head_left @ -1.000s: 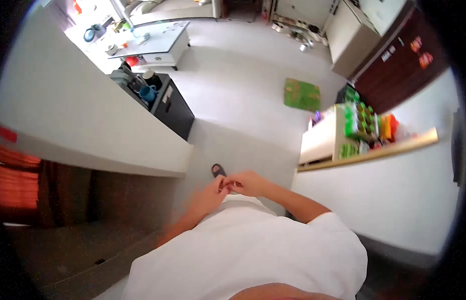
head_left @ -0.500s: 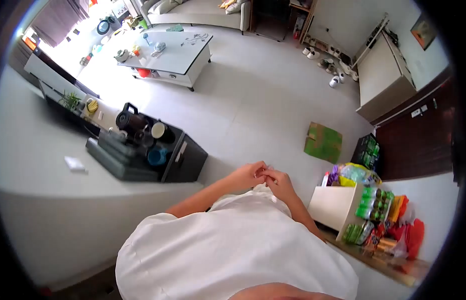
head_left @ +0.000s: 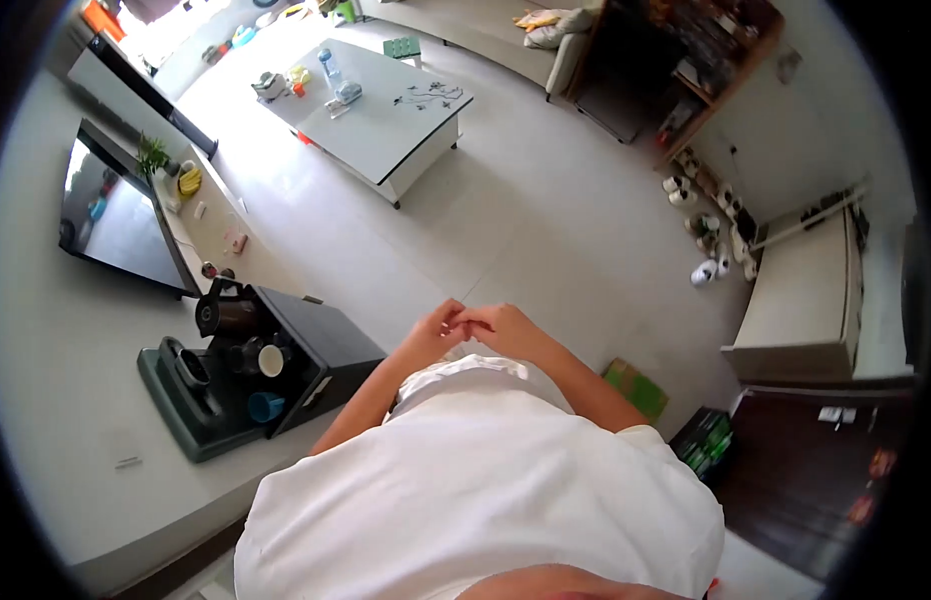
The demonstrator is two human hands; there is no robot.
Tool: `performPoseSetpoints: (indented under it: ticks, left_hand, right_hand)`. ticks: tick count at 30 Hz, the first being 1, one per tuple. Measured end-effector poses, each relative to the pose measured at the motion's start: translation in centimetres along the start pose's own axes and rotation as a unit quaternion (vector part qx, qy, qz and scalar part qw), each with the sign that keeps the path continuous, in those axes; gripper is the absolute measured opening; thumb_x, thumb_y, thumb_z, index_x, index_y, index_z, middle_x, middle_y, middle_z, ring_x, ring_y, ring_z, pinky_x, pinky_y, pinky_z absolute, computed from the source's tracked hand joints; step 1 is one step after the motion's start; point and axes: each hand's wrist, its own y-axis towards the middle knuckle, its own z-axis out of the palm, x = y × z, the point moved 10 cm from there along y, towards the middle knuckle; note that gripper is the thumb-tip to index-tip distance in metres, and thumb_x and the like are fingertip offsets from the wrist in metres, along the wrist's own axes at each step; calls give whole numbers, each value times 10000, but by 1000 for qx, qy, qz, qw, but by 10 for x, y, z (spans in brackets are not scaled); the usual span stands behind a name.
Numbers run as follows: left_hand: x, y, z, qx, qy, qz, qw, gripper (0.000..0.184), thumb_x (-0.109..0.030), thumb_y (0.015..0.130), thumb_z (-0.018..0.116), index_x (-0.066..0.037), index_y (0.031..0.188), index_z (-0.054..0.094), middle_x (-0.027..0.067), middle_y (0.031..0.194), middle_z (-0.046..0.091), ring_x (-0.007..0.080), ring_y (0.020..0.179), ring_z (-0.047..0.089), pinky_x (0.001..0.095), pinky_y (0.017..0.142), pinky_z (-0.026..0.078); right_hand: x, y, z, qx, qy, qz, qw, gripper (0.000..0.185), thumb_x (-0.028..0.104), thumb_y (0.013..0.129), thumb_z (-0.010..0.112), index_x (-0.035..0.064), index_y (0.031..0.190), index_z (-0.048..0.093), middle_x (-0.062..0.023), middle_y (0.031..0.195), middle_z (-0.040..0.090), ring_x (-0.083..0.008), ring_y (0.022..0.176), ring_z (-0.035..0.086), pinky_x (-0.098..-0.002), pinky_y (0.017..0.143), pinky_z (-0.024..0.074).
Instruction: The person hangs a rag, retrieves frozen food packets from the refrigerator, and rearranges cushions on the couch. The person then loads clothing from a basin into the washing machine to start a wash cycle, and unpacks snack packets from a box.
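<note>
In front of my white shirt point(head_left: 486, 450), my left hand point(head_left: 433, 336) and my right hand point(head_left: 503, 328) meet at the fingertips. Both have their fingers curled and pressed together. Whether anything small sits between them is hidden. To their left is a dark cabinet point(head_left: 326, 330). A dark jug point(head_left: 226, 312), a white-rimmed cup point(head_left: 272, 361) and a blue mug point(head_left: 267, 406) are grouped beside it, near a dark green appliance or tray point(head_left: 191, 425).
A low coffee table point(head_left: 376, 125) stands ahead, with a sofa point(head_left: 466, 45) behind it. Several shoes point(head_left: 706, 270) line the right wall near a pale cabinet point(head_left: 796, 305). A green-and-brown box point(head_left: 636, 388) and a dark crate point(head_left: 703, 440) lie right. A television point(head_left: 126, 215) hangs left.
My view has turned and moved forward into the room. My joined hands have shifted left and slightly up. The shelf with green cans has left the view, and the television shows more fully.
</note>
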Motion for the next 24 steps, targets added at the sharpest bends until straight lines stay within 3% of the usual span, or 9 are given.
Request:
performPoseSetpoints:
  ticks: [4,8,10,12,14,16,20,24]
  left_hand:
    - [8,111,-49,-28,-90,-4,996,142,-79,987,634,-34,1119,608,60,990,695,124,906,671,294,828,545]
    - [39,248,-74,40,-99,-28,994,168,-153,996,654,-57,1134,644,17,951,715,103,892,662,290,797,541]
    - [3,321,-85,67,-6,-16,998,166,-166,983,662,-65,1115,652,22,941,716,105,882,666,298,778,541]
    - [-25,400,-90,120,9,-13,993,179,-179,988,661,-67,1126,650,32,940,723,126,893,675,306,787,541]
    - [-51,462,-84,176,27,-16,984,192,-192,992,659,-68,1138,647,43,939,729,147,904,684,313,796,542]
    - [-82,528,-87,206,148,9,967,206,-218,975,669,-73,1120,659,62,930,738,193,881,690,335,800,542]
    - [-99,641,-99,186,155,-14,970,218,-231,957,679,-69,1103,668,81,971,741,234,873,683,359,805,540]
    - [-80,751,-132,120,126,-57,983,220,-207,948,702,-53,1101,666,81,961,732,198,873,672,338,805,534]
  right_hand:
    - [-31,97,-66,29,-27,-24,999,252,120,935,639,98,1166,736,-124,950,754,-265,824,709,-353,765,549]
    - [-94,187,-144,17,-8,11,1000,266,81,934,603,82,1165,735,-142,943,748,-259,806,710,-353,770,552]
    - [-110,214,-188,5,-3,59,998,272,48,944,569,76,1158,736,-124,913,750,-205,783,701,-331,756,549]
    - [-140,244,-250,-69,65,167,981,275,32,960,553,71,1165,733,-85,891,749,-140,758,674,-301,739,542]
    - [-163,264,-296,-104,90,171,976,267,62,970,545,47,1170,722,-88,884,747,-150,733,668,-314,727,545]
    - [-196,294,-343,-141,165,167,962,263,50,976,541,19,1169,718,-86,909,749,-147,734,669,-304,733,547]
    - [-244,360,-430,-127,173,181,960,240,28,980,553,8,1153,719,-70,939,747,-138,767,678,-284,765,546]
    - [-289,459,-506,-48,170,130,976,231,70,985,561,31,1142,726,-53,928,746,-145,813,679,-301,785,541]
